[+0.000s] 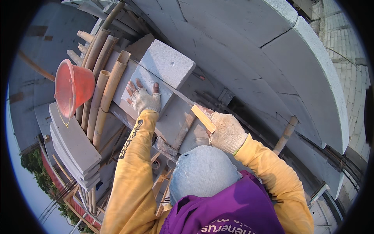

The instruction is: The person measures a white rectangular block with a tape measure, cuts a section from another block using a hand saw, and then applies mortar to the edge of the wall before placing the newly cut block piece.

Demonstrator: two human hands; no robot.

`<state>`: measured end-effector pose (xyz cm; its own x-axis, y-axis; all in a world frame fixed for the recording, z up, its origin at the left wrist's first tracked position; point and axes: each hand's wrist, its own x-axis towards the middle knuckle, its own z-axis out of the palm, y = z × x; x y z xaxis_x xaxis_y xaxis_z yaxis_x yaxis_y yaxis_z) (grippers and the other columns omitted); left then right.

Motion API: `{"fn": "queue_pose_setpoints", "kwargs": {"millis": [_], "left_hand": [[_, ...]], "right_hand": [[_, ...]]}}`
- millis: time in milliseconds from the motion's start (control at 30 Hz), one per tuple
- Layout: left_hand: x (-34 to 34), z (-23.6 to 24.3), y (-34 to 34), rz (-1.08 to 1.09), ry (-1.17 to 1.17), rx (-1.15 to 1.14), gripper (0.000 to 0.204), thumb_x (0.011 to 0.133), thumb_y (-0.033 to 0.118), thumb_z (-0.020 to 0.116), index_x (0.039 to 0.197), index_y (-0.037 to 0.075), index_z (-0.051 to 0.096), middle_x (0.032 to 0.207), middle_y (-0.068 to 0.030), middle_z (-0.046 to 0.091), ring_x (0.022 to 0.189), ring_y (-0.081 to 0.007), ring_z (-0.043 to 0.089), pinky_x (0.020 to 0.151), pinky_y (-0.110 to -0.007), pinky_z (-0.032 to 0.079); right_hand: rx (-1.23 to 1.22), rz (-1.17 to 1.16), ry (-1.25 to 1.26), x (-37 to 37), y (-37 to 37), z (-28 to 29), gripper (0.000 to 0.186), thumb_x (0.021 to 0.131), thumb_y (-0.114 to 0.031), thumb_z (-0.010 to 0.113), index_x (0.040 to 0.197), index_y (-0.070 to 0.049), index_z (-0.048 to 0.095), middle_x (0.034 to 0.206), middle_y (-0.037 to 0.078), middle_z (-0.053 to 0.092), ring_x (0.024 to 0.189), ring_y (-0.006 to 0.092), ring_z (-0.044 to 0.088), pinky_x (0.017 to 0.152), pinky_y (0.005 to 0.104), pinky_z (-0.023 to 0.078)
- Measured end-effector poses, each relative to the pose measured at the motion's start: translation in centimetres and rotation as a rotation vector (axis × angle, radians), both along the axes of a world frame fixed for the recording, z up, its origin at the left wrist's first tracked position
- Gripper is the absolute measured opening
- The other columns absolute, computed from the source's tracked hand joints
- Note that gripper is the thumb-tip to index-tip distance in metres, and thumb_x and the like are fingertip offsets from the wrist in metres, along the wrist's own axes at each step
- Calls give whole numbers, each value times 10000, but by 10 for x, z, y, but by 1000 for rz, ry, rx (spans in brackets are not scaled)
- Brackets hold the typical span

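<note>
A pale grey aerated concrete block (168, 60) lies on a support in front of me. Across it runs the thin blade of a handsaw (180, 94), which appears to sit in a cut line in the block. My right hand (227, 132), in a whitish knitted glove, is closed around the saw's yellow wooden handle at the block's near right. On the part left of the blade, my left hand (145, 100) lies flat with its fingers spread, pressing on the top. Its glove leaves the fingertips bare and dusty.
A wall of large grey blocks (249, 50) rises on the right. At left, an orange bucket (74, 86) stands beside bamboo poles (111, 95), above stacked grey slabs (76, 140). My denim-covered knee (202, 171) is close below the saw. A bamboo piece (285, 134) juts from the wall.
</note>
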<state>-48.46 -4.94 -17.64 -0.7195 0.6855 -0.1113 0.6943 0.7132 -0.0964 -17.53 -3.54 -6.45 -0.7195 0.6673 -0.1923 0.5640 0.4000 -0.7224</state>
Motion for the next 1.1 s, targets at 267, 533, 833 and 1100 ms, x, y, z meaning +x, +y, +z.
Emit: {"fn": "queue_pose_setpoints", "kwargs": {"millis": [267,533,833,1100], "left_hand": [[9,4,3,-70,15,-40,903,1014,712,447,1677,125,276,1765,-146,174,1637,-341,118,1288,-591,144],[2,3,-4,-10,-14,-2,892,1022,698,453,1677,121,269,1759,-164,181,1635,-343,122,1288,-595,145],[20,8,11,-11,-41,-74,895,1021,705,445,1681,130,258,1764,-160,165,1636,-352,110,1285,-600,149],[0,6,-3,-19,-5,-6,910,1014,707,458,1678,120,258,1764,-154,172,1634,-355,120,1280,-603,164]], "right_hand": [[-9,-45,-22,-18,-11,-11,220,817,-129,719,966,21,660,820,196,697,765,389,716,719,447,597],[-151,67,-197,40,-28,24,559,891,-163,692,1408,0,557,1039,193,739,899,344,748,762,424,617],[-76,-177,-36,-55,13,0,303,807,-103,726,1082,14,674,873,246,710,818,433,720,753,482,602],[-123,7,-150,57,-34,59,402,862,-165,702,1226,0,663,928,174,719,837,379,729,695,430,610]]}}
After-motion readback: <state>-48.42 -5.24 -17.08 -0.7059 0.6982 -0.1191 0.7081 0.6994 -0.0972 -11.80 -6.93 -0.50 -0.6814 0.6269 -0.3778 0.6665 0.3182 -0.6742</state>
